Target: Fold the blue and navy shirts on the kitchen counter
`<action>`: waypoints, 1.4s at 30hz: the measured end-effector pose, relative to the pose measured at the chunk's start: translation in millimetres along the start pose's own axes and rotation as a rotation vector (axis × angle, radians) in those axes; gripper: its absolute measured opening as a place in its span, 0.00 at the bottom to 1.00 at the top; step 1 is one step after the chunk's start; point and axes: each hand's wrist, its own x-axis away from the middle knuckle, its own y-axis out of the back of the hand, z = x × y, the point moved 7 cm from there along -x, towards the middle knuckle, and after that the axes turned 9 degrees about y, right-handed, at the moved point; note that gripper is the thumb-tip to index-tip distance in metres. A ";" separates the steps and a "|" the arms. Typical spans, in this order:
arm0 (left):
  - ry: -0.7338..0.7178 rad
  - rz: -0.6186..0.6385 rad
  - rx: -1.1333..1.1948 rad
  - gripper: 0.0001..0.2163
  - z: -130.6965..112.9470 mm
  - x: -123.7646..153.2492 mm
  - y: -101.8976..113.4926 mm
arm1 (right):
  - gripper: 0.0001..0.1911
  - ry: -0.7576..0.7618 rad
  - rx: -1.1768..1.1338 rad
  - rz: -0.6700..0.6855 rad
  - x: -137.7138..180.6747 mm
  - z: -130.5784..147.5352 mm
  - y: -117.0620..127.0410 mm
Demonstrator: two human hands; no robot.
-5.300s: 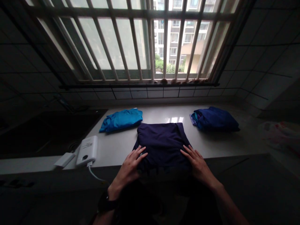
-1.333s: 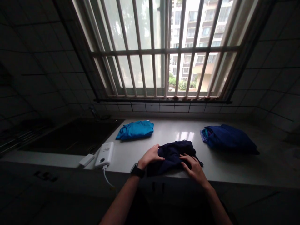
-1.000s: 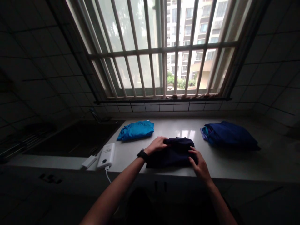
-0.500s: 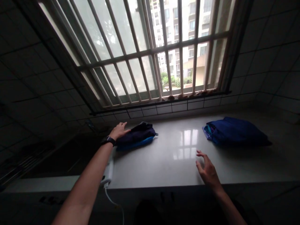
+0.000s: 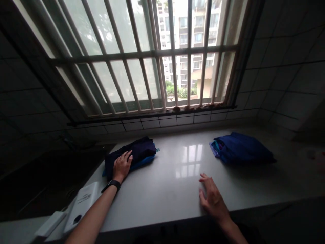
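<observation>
- Hands both open: the left hand (image 5: 122,166) lies palm down with the fingers loosely spread, pressing on a folded navy garment (image 5: 137,152) without gripping it. The right hand (image 5: 212,200) is empty, its fingers splayed at the near edge of the white counter (image 5: 162,200), holding nothing.
- Navy garment's place: it sits at the left of the counter, stacked on a folded bright blue garment (image 5: 144,163), whose edge shows along the far right side.
- Handling: a flat palm spread across the middle presses the layers evenly. Light downward pressure, rather than a drag, should keep the upper fold from sliding on the smooth blue cloth. Squaring its edges over the lower one would make a steadier stack.
- Since the earlier frame: the navy garment no longer lies between the two hands in mid-counter, and the blue one is no longer uncovered. The left hand has moved from the far edge of the navy fold onto its near part, and the fold now looks flatter.
- Nearby: a dark blue bundle (image 5: 241,149) lies well apart on the right, and a white power bank (image 5: 82,206) lies near the left forearm.
</observation>
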 end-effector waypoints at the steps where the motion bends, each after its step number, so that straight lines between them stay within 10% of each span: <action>1: 0.000 0.003 0.001 0.23 1.0 -1.3 -1.2 | 0.19 0.021 0.024 -0.006 0.7 1.3 -1.1; 42: 0.021 -0.022 0.070 0.24 -2.5 -3.3 -2.7 | 0.17 -0.118 0.133 0.234 -8.8 6.2 -5.5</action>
